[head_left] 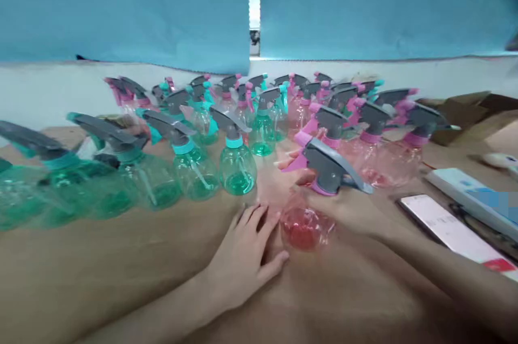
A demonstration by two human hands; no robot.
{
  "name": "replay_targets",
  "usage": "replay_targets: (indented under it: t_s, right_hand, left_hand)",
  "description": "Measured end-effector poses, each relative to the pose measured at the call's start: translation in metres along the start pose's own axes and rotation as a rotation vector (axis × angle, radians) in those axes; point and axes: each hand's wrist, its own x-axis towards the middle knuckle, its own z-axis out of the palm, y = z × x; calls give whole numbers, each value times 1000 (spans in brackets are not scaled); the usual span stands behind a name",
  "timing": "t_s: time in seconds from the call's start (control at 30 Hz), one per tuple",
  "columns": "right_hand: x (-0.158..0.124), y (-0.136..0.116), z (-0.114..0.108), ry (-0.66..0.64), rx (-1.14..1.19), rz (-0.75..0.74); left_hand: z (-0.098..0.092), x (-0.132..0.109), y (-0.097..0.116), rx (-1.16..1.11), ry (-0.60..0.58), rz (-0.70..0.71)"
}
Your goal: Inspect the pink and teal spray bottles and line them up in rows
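Note:
My left hand [254,252] rests on the table with fingers spread and thumb out. It holds nothing; its fingertips are close to the left side of a pink spray bottle [303,228] with red liquid low inside. Above that bottle is its grey and pink spray head [329,166], trigger pointing left; whether it is screwed on I cannot tell. My right hand [297,177] curls around the far side of the spray head, partly hidden behind it and blurred. Nearest my left hand at the back stands a green spray bottle [238,171] with a turquoise collar.
More green spray bottles [196,174] line the left, and pink spray bottles [372,163] stand on the right, with several mixed rows behind. A phone [449,225], a white and blue box [473,193] and brown cardboard [457,117] lie at right. Blue sheets [121,9] hang behind.

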Motion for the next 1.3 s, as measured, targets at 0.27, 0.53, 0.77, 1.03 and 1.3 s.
replay_targets:
  t_s: [0.27,0.53,0.77,1.03,1.3]
  right_hand:
    - [-3,-11,-3,55,39,-177]
    - [1,5,4,12,202,-199]
    - [3,5,3,-55,220,-183]
    - [3,6,7,-16,244,-192]
    - [4,13,11,24,231,-208]
  left_hand:
    - [2,-5,-1,10,30,9]
    - [5,-5,-2,5,36,16]
    - [3,-5,-2,11,30,10]
    - [5,-4,-3,6,42,12]
    - [3,-5,-1,19,24,8]
